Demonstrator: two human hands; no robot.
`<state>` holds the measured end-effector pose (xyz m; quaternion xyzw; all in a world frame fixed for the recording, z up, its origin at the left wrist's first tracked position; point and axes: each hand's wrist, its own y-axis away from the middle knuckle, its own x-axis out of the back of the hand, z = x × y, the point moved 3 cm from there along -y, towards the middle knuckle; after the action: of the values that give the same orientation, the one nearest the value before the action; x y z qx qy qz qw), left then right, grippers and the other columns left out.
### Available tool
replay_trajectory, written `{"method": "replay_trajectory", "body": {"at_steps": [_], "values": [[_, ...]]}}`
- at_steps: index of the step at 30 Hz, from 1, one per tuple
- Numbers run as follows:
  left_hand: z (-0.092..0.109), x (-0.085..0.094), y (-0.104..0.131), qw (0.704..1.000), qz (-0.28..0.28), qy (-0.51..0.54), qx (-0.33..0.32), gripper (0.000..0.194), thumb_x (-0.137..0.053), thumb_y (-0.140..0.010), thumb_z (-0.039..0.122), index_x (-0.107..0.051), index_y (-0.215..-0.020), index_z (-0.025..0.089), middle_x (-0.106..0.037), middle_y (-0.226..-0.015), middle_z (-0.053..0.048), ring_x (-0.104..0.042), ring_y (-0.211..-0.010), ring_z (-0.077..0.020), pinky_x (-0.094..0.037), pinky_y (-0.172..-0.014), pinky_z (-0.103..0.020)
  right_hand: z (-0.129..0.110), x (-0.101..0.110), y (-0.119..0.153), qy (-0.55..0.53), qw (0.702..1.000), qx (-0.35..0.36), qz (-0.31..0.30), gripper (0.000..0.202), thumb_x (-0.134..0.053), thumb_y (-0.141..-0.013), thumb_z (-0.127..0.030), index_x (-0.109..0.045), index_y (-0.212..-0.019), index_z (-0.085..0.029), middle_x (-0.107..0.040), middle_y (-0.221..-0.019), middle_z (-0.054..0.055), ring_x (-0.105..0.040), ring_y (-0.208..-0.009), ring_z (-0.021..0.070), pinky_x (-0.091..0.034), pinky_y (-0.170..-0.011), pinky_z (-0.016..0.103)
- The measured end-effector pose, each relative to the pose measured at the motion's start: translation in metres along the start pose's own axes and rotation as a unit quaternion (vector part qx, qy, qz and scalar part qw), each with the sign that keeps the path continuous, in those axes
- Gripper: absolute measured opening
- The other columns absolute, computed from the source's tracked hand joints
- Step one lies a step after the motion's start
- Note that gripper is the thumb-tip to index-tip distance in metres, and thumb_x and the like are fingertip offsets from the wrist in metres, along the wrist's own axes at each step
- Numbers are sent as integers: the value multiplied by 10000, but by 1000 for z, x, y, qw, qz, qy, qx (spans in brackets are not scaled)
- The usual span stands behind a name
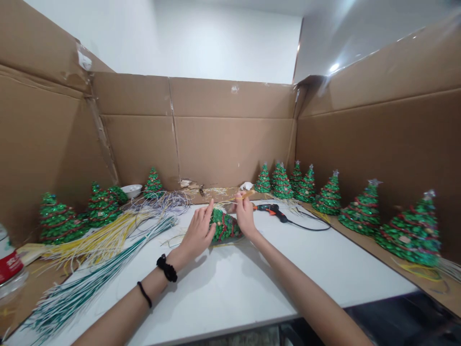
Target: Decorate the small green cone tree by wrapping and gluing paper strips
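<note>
A small green Christmas tree (224, 227) with red garland lies on its side on the white table, between my two hands. My left hand (197, 230) holds it from the left, thumb against the green surface and index finger stretched upward. At the tree's right end, my right hand (245, 216) is closed, its fingertips pinching a thin yellowish stick-like piece (248, 194); its exact kind is unclear. A fine pale strand runs between the fingertips of both hands. Part of the tree is hidden behind my fingers.
A glue gun (270, 208) with a black cord lies right of my hands. Finished trees (360, 206) line the right wall. Bundles of green-white ties (108, 274) and yellow ties (97, 235) spread leftward, near a bottle (10, 264). A white bowl (131, 191) stands behind; cardboard walls (230, 139) enclose the table.
</note>
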<state>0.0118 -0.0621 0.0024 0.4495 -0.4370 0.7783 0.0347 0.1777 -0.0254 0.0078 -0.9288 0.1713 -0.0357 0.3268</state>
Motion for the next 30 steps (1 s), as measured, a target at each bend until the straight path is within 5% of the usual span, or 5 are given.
{"method": "replay_trajectory", "body": {"at_steps": [6,11,19,25,30], "values": [[-1,0,0,1000,-2,-14,1,635,-356,-901,219,-81,-1474,212,-451,-1187,-129,-398,-1085,-255,-355,-963,-444,25,4,-5,108,993,44,-5,231,-348,-871,-398,-477,-875,-206,-557,-869,52,-519,-841,195,-399,-795,325],[1,1,0,1000,1,-14,-1,649,-361,-897,216,-64,-1474,225,-447,-1186,-124,-398,-1083,-255,-352,-960,-448,39,-2,-4,142,987,27,-65,148,-364,-814,-324,-464,-798,-216,-572,-834,51,-522,-830,210,-402,-793,351],[2,9,-2,999,38,-1,-2,632,-334,-911,249,-41,-1471,241,-434,-1189,-120,-400,-1080,-245,-331,-965,-448,37,-4,-2,145,987,12,-74,113,-373,-785,-317,-436,-792,-223,-552,-794,23,-507,-776,198,-395,-762,341],[0,32,-6,975,216,38,34,506,-295,-920,296,-230,-1418,238,-463,-1069,-86,-425,-1013,-221,-325,-959,-421,40,-4,-3,150,985,5,-81,110,-364,-781,-311,-427,-790,-222,-547,-809,31,-513,-808,206,-392,-766,345],[-10,63,-9,899,422,46,110,450,-329,-885,308,-384,-1319,206,-460,-1042,-80,-436,-981,-213,-357,-932,-378,38,-4,-3,150,985,20,-87,117,-353,-799,-313,-423,-788,-220,-545,-800,35,-511,-794,202,-402,-760,342]]}}
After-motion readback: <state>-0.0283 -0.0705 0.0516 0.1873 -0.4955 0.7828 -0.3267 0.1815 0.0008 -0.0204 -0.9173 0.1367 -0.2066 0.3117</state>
